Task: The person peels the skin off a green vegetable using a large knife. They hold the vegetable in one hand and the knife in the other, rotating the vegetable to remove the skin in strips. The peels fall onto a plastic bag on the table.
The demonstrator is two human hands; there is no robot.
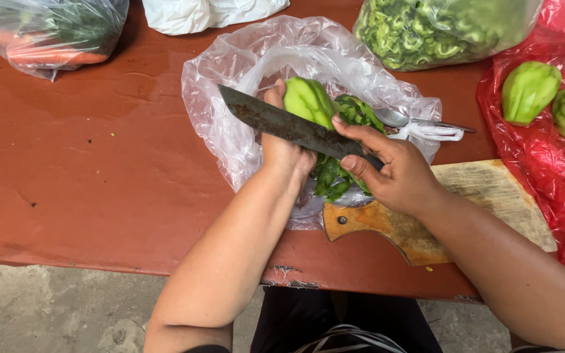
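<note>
Head view: left hand grips green squash; right hand grips knife above clear bag.

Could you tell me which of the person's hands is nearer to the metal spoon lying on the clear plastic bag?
The right hand. It grips the knife just below and left of the spoon, while the left hand holds the green vegetable farther left.
</note>
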